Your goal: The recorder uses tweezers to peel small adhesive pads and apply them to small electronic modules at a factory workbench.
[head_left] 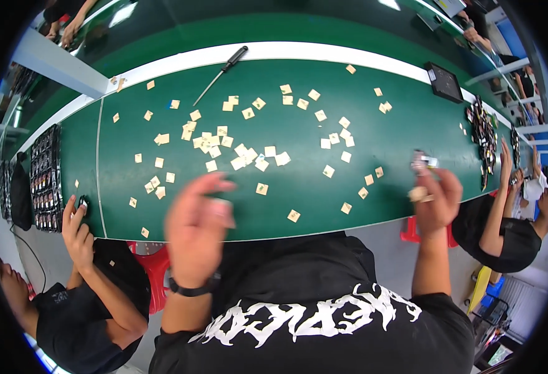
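Over the near edge of the green table point(386, 131), my left hand point(193, 227) is smeared by motion. Its index finger and thumb look bent, and a pale spot shows by the thumb. Whether it holds anything I cannot tell. Farther right, my right hand point(437, 199) is closed, with a small dark and silver part point(422, 161) at its fingertips. A few pale square pieces point(418, 194) are tucked against its curled fingers. Many similar pale squares point(238, 163) lie scattered over the table, most thickly ahead of my left hand.
A black-handled screwdriver point(233, 59) lies at the far edge, and a black tray point(443, 82) stands at the back right. Dark small parts point(483, 137) are heaped at the right end. Packed black trays point(46, 181) fill the left end. Co-workers sit on both sides.
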Demonstrator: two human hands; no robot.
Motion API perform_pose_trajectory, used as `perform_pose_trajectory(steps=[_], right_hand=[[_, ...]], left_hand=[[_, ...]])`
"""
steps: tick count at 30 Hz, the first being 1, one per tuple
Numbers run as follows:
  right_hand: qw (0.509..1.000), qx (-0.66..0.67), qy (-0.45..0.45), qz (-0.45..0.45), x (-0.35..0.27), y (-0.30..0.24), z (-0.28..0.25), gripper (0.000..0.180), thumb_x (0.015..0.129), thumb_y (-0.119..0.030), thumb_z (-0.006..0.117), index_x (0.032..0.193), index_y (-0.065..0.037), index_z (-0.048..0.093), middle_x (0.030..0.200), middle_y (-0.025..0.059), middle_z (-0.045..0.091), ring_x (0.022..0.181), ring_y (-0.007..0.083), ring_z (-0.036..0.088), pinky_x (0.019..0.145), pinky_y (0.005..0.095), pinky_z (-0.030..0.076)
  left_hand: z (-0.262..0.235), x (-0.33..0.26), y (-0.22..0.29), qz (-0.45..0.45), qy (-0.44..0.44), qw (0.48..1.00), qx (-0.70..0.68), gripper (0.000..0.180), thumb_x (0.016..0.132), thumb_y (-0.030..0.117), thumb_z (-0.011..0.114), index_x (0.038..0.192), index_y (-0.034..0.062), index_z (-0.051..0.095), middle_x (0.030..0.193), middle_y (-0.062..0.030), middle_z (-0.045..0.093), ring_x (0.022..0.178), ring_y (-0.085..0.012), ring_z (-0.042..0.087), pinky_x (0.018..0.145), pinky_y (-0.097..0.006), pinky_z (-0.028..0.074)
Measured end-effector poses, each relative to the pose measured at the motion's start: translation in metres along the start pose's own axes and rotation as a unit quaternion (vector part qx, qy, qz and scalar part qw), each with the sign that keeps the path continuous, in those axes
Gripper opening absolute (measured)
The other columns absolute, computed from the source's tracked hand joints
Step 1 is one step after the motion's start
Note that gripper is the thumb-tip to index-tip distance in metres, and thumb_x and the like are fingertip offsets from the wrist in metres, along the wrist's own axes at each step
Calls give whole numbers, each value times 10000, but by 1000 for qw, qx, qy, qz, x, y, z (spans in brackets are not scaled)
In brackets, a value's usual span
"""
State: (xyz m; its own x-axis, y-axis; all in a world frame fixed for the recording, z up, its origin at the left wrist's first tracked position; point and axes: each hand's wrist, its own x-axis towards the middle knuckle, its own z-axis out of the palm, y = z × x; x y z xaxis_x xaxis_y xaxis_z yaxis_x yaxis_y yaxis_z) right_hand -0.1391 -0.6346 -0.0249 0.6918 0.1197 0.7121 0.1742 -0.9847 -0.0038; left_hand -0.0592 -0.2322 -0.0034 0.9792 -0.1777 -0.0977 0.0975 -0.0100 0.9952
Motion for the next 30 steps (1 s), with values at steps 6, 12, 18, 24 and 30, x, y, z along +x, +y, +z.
perform_pose_trajectory(steps=[6,12,18,24,30], right_hand=[[956,234,-48,-170,59,-103,35,325,642,-70,777,966,-84,771,972,95,625,585,145,542,471,265,420],[940,315,-126,-45,64,-131,34,272,776,-40,778,1044,-53,737,995,92,594,622,154,550,524,269,455],[582,576,-334,467,70,-144,0,200,1012,-97,547,1131,25,651,958,41,589,676,107,525,624,229,438],[390,678,-295,549,60,-155,9,229,1036,-106,509,1236,-6,465,923,139,684,676,101,622,593,233,492],[331,690,-319,559,60,-165,15,110,1018,-91,547,1070,-26,476,904,161,704,604,132,650,520,247,521]], left_hand=[[63,10,-4,-93,-236,947,-199,518,997,155,554,1463,-16,404,1144,-135,636,769,-103,607,585,-204,469],[39,14,-15,-106,-200,952,-206,406,1007,74,566,1398,15,475,1034,-41,622,791,-75,586,646,-208,490],[47,10,-22,-76,-150,965,-199,358,994,16,562,1341,-30,486,1029,-83,623,883,-132,671,714,-244,541],[57,8,-23,-56,-67,971,-221,283,957,-74,571,1231,-60,504,1099,-172,638,944,-240,707,809,-306,606],[61,4,-23,-38,-29,984,-172,267,963,-71,563,1224,-67,501,1094,-173,639,954,-227,703,814,-307,611]])
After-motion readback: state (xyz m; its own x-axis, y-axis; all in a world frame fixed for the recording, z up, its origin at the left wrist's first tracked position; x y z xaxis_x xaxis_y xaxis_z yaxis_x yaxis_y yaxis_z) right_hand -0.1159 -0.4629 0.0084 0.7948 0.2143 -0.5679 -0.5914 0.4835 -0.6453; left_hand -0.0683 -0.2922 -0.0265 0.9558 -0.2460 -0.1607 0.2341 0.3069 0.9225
